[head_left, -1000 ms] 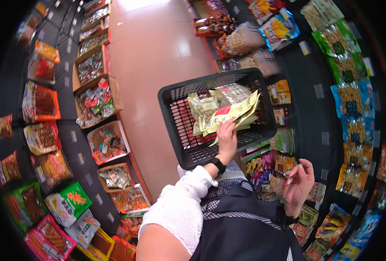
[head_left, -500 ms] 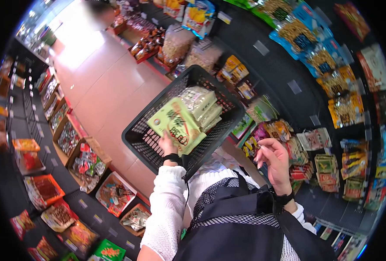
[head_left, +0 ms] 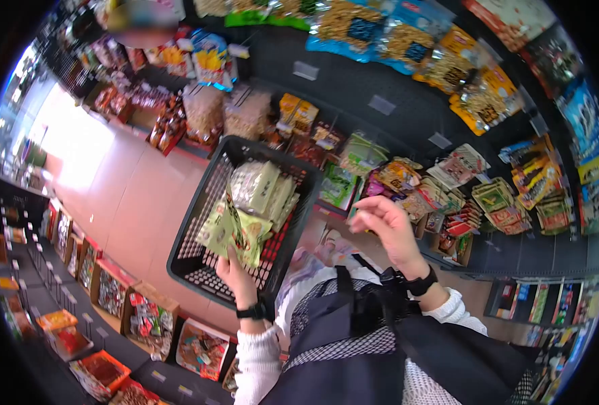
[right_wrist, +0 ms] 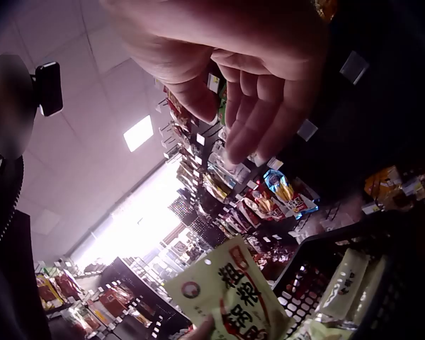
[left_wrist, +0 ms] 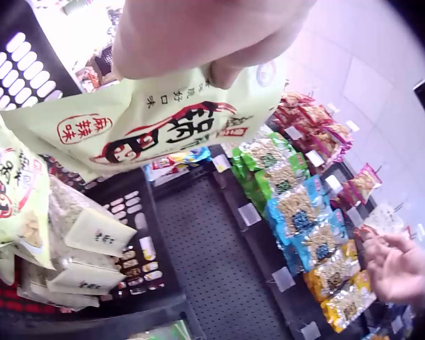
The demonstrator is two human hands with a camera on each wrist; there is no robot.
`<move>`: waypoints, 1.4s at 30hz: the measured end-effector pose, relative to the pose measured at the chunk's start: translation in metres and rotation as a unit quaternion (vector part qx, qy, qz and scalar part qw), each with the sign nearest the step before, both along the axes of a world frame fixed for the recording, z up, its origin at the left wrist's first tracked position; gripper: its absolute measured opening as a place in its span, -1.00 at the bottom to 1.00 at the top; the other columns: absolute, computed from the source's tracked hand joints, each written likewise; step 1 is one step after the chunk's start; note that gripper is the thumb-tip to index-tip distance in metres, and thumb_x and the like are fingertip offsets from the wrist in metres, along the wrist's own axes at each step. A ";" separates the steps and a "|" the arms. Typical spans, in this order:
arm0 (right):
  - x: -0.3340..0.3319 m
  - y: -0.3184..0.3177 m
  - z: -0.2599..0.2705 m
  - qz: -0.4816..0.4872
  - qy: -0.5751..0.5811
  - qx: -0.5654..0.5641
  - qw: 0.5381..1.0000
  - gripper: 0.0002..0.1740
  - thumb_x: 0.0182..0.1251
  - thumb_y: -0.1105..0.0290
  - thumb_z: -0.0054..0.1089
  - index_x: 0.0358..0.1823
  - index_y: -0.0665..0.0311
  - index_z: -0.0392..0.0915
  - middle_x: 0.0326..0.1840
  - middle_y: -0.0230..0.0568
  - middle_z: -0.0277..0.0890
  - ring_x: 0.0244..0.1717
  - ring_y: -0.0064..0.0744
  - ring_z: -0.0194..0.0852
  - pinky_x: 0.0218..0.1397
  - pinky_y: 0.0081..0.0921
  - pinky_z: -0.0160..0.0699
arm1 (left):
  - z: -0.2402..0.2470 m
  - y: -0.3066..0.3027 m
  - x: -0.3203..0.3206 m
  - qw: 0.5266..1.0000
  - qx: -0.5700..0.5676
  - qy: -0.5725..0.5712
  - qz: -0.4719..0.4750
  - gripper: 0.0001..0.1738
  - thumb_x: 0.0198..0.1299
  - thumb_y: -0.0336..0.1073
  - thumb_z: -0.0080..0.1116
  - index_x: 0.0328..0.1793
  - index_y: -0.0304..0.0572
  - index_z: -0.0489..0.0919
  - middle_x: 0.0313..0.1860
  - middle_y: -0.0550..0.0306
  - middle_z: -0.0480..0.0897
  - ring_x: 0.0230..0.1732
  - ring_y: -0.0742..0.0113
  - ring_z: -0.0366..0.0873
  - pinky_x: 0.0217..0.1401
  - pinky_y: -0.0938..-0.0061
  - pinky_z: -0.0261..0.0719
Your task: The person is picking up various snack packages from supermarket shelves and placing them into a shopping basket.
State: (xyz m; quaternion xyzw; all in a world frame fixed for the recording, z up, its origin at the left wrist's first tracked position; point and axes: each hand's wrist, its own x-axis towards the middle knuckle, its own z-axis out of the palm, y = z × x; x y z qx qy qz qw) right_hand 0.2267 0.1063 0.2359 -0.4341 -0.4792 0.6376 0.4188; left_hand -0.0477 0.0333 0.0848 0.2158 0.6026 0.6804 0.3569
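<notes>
My left hand [head_left: 237, 278] pinches the edge of a pale green snack bag [left_wrist: 163, 134] with red and black lettering. The bag stands nearly edge-on over the black basket [head_left: 198, 197] in the head view, and its printed face shows in both wrist views. Inside the basket lie another pale green bag [head_left: 251, 235] and several clear-fronted packs [head_left: 253, 183]. To the right of the basket, my right hand [head_left: 386, 231] is raised in the air with loosely bent fingers and nothing in it.
Hanging bags of nuts [head_left: 346, 27] line the dark shelf beyond the basket. Lower bins hold packets, among them a bright green one [head_left: 338, 185]. Boxes of small snacks [head_left: 149, 317] edge the tiled aisle [head_left: 134, 175] on the left. A blurred person's head [head_left: 143, 23] shows at the upper left.
The head view has turned toward the right-hand shelf. My left hand has moved the pale green bag leftward over the basket, and the bag has gone from facing the head camera to edge-on.
</notes>
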 end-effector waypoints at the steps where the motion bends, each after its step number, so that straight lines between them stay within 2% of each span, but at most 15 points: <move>1: 0.004 0.005 -0.005 -0.008 -0.019 0.026 0.999 -0.73 0.30 0.49 0.03 0.01 0.38 0.39 -0.14 -0.21 0.51 -0.11 -0.54 0.48 -0.04 -0.62 0.46 | 0.013 0.002 0.007 1.000 -0.002 0.023 -0.020 -0.73 0.32 -0.29 -0.03 -0.22 -0.41 0.54 -0.37 0.27 0.56 -0.37 0.61 0.38 -0.28 0.65 0.35; 3: 0.016 0.017 -0.011 0.017 -0.118 0.092 0.989 -0.38 0.17 0.37 0.24 0.25 0.31 0.22 0.25 -0.14 0.25 0.30 -0.35 0.17 0.27 -0.39 0.25 | 0.040 0.011 0.024 0.995 0.038 -0.064 -0.059 -0.73 0.32 -0.29 -0.05 -0.20 -0.41 0.55 -0.35 0.22 0.61 -0.34 0.57 0.47 -0.23 0.63 0.42; 7: 0.036 0.040 -0.012 -0.014 -0.151 0.159 0.976 -0.07 0.06 0.40 0.33 0.41 0.22 -0.07 0.43 -0.10 -0.03 0.46 -0.25 -0.14 0.46 -0.26 -0.18 | 0.066 0.038 0.059 0.974 0.035 -0.131 -0.181 -0.79 0.32 -0.35 -0.05 -0.15 -0.35 0.54 -0.22 0.12 0.63 -0.28 0.54 0.54 -0.17 0.61 0.48; 9: 0.053 0.056 -0.024 -0.027 -0.052 0.178 0.982 -0.09 0.08 0.45 0.30 0.41 0.21 -0.08 0.44 -0.07 -0.06 0.44 -0.26 -0.09 0.43 -0.28 -0.08 | 0.080 0.054 0.088 0.958 0.033 -0.154 -0.240 -0.81 0.30 -0.38 -0.04 -0.12 -0.35 0.54 -0.18 0.08 0.63 -0.23 0.47 0.56 -0.11 0.57 0.50; 10: 0.063 0.061 -0.017 -0.009 0.043 0.120 0.992 -0.11 0.10 0.51 0.25 0.41 0.21 -0.10 0.39 -0.06 0.06 0.37 -0.31 0.08 0.39 -0.33 0.03 | 0.082 0.063 0.104 0.949 0.027 -0.161 -0.269 -0.82 0.30 -0.40 -0.04 -0.11 -0.36 0.54 -0.16 0.07 0.62 -0.21 0.45 0.56 -0.09 0.56 0.50; 11: 0.075 0.065 -0.009 -0.006 0.090 0.082 0.993 -0.30 0.15 0.52 0.21 0.32 0.27 0.13 0.25 -0.11 0.29 0.21 -0.43 0.30 0.28 -0.45 0.23 | 0.083 0.071 0.120 0.939 0.020 -0.167 -0.300 -0.82 0.29 -0.42 -0.04 -0.10 -0.37 0.53 -0.14 0.06 0.62 -0.19 0.43 0.56 -0.07 0.54 0.50; 13: 0.108 0.075 -0.017 -0.041 0.095 0.021 0.994 -0.61 0.20 0.48 0.19 0.08 0.34 0.44 -0.02 -0.24 0.52 -0.03 -0.56 0.46 0.10 -0.57 0.40 | 0.082 0.093 0.152 0.925 0.011 -0.175 -0.336 -0.82 0.27 -0.46 -0.02 -0.07 -0.40 0.51 -0.10 0.05 0.60 -0.13 0.42 0.55 -0.02 0.52 0.49; 14: 0.124 0.080 -0.023 -0.079 0.077 0.003 0.994 -0.82 0.23 0.44 0.17 -0.18 0.36 0.59 -0.23 -0.35 0.58 -0.21 -0.65 0.48 -0.11 -0.66 0.47 | 0.084 0.102 0.167 0.915 -0.010 -0.169 -0.367 -0.81 0.26 -0.47 -0.02 -0.06 -0.41 0.50 -0.09 0.05 0.60 -0.12 0.42 0.55 -0.01 0.52 0.49; 17: 0.177 0.088 -0.040 -0.147 0.053 -0.019 0.988 -0.81 0.24 0.42 0.17 -0.20 0.37 0.60 -0.35 -0.41 0.58 -0.29 -0.66 0.48 -0.18 -0.65 0.46 | 0.097 0.139 0.223 0.895 -0.031 -0.147 -0.421 -0.81 0.23 -0.50 0.01 -0.06 -0.43 0.50 -0.11 0.06 0.60 -0.13 0.42 0.55 0.00 0.53 0.48; 19: 0.206 0.094 -0.055 -0.166 0.096 -0.034 0.981 -0.79 0.23 0.39 0.19 -0.19 0.37 0.60 -0.33 -0.39 0.59 -0.29 -0.66 0.47 -0.19 -0.66 0.45 | 0.106 0.167 0.264 0.908 -0.015 -0.100 -0.405 -0.82 0.24 -0.47 0.02 -0.11 -0.45 0.54 -0.25 0.10 0.64 -0.26 0.45 0.57 -0.17 0.56 0.53; 29: 0.312 0.139 -0.153 -0.274 0.029 -0.093 0.957 -0.69 0.22 0.28 0.22 -0.14 0.38 0.59 -0.28 -0.37 0.59 -0.30 -0.69 0.46 -0.20 -0.66 0.43 | -0.011 0.290 0.377 0.861 -0.121 -0.074 -0.488 -0.78 0.22 -0.27 0.13 -0.24 -0.33 0.60 -0.38 0.20 0.65 -0.42 0.55 0.54 -0.35 0.65 0.46; 31: 0.324 0.152 -0.145 -0.270 0.030 -0.090 0.958 -0.68 0.23 0.29 0.20 -0.12 0.40 0.58 -0.28 -0.35 0.60 -0.29 -0.70 0.45 -0.19 -0.67 0.42 | -0.011 0.304 0.393 0.865 -0.112 -0.072 -0.484 -0.79 0.21 -0.27 0.15 -0.22 -0.29 0.60 -0.33 0.18 0.65 -0.35 0.50 0.57 -0.28 0.61 0.50; 33: 0.336 0.166 -0.146 -0.272 -0.082 0.012 0.959 -0.70 0.23 0.30 0.19 -0.13 0.39 0.58 -0.29 -0.35 0.61 -0.30 -0.70 0.45 -0.20 -0.69 0.41 | -0.011 0.318 0.406 0.870 -0.097 -0.064 -0.480 -0.80 0.19 -0.27 0.16 -0.23 -0.28 0.61 -0.34 0.19 0.65 -0.36 0.51 0.56 -0.29 0.58 0.49; 39: 0.357 0.197 -0.154 -0.235 -0.074 0.083 0.966 -0.73 0.26 0.29 0.17 -0.17 0.37 0.61 -0.32 -0.35 0.62 -0.33 -0.70 0.47 -0.26 -0.71 0.41 | 0.012 0.346 0.417 0.878 -0.058 -0.058 -0.472 -0.82 0.18 -0.26 0.19 -0.28 -0.24 0.61 -0.42 0.23 0.64 -0.49 0.58 0.53 -0.53 0.72 0.44; 42: 0.362 0.203 -0.146 -0.216 -0.025 0.081 0.973 -0.76 0.26 0.33 0.18 -0.16 0.34 0.61 -0.32 -0.37 0.62 -0.34 -0.73 0.44 -0.29 -0.71 0.42 | 0.023 0.352 0.417 0.873 -0.037 -0.041 -0.485 -0.81 0.19 -0.27 0.17 -0.29 -0.27 0.62 -0.41 0.23 0.64 -0.45 0.57 0.53 -0.39 0.65 0.47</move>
